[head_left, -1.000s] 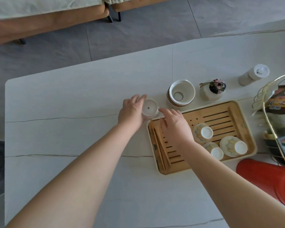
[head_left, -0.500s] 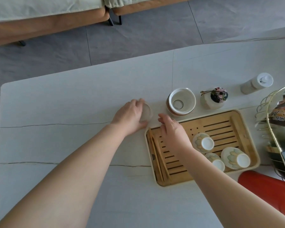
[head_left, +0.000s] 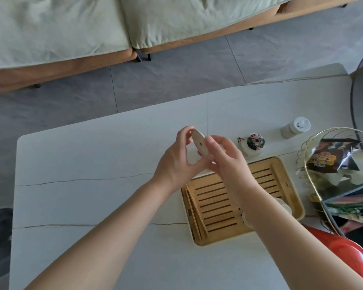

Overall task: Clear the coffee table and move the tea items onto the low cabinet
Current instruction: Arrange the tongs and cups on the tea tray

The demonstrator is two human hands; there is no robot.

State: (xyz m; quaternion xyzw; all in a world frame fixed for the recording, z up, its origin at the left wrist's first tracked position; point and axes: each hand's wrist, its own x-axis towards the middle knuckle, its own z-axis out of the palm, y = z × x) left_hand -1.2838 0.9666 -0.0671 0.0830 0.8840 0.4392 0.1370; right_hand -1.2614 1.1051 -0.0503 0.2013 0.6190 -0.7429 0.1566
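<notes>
Hands meet above the desk [head_left: 92, 185], raised over the far left corner of the bamboo tea tray [head_left: 285, 181]. Left hand [head_left: 176, 162]: grip grasping a small pale lid [head_left: 199, 145], fingers curled round its far edge, thumb on the near edge. The lid is tilted on edge, off the desk, a dark spot showing on its face. Right hand [head_left: 228, 162]: fingers bent loosely just beside the lid; whether they touch it cannot be told.

Tray lies flat on the desk, wooden tongs [head_left: 194, 214] along its left side, pale cups [head_left: 281, 206] partly hidden under the right forearm. Beyond the tray stands a small jar with a floral cloth top [head_left: 255, 142]; a white bottle [head_left: 294, 127] stands farther right. Wire basket [head_left: 314, 185] with snack packets sits at the right edge, a red object [head_left: 340, 254] near it. Sofa [head_left: 71, 28] stands across the floor.
</notes>
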